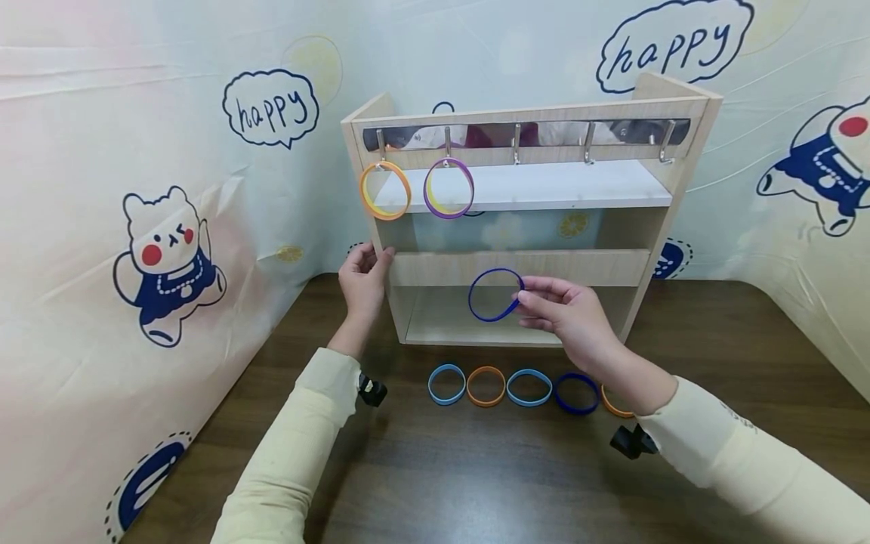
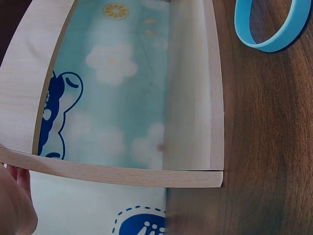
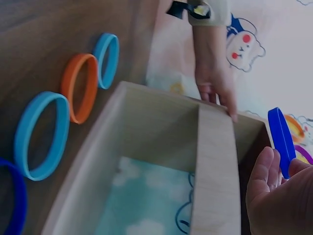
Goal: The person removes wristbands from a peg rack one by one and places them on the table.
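My right hand (image 1: 571,313) pinches a dark blue silicone wristband (image 1: 470,296) between thumb and fingers, in front of a wooden shelf rack (image 1: 523,268). In the right wrist view the same band stands up from the fingertips. My left hand (image 1: 363,283) grips the rack's left side panel, the thumb at its front edge. Along the rack's top runs a metal strip with several hooks (image 1: 516,143). Orange and yellow wristbands (image 1: 408,189) hang from the leftmost hook, purple and yellow wristbands (image 1: 471,189) from the one beside it.
On the dark wooden table (image 1: 435,483), a row of wristbands lies before the rack: light blue (image 1: 431,389), orange (image 1: 485,405), another light blue (image 1: 530,404), dark blue (image 1: 576,412), and an orange one (image 1: 615,410) partly behind the right forearm. A printed cloth (image 1: 421,45) hangs behind.
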`<state>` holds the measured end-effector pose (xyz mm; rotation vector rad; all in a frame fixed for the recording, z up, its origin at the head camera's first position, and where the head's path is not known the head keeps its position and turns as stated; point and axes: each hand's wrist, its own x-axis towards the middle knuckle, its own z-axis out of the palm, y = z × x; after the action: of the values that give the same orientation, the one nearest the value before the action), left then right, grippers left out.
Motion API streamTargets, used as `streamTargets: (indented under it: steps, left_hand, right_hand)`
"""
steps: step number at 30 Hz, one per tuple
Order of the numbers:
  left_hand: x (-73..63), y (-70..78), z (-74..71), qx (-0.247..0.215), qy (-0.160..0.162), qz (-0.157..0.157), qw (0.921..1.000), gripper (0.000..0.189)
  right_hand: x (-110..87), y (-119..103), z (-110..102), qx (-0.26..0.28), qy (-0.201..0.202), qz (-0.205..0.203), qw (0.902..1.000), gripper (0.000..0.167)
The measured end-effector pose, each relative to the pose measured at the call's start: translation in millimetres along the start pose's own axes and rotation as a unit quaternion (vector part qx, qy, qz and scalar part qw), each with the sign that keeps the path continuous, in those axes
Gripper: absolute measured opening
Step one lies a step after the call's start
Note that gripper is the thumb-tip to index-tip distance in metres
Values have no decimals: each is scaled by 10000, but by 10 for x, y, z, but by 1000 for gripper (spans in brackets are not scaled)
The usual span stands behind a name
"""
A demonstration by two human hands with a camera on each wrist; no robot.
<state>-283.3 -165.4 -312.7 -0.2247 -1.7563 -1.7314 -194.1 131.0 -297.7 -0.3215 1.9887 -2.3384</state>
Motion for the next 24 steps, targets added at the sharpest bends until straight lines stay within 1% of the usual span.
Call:
streamTargets:
  steps: [7, 12, 22, 23, 24]
  left_hand:
    - [3, -2, -5, 71, -8, -56, 10000, 27]
    - [4, -7, -4, 49, 9, -81, 10000, 28]
    - [3, -9, -2, 37, -12, -54, 10000, 27]
    - [5, -13, -2, 44, -7, -56, 10000, 27]
    - [20, -53, -6, 49, -9, -63, 10000, 27]
  right_hand:
    - [-27, 209, 57, -80, -98, 288, 9995, 38]
    - [-63, 355, 88, -157, -284, 480, 9983, 38]
    - [-161, 588, 200, -276, -543, 788, 9950, 34]
    - [-173, 614, 209, -262, -577, 823, 9946, 33]
    - [-186, 640, 217, -279, -608, 863, 9940, 33]
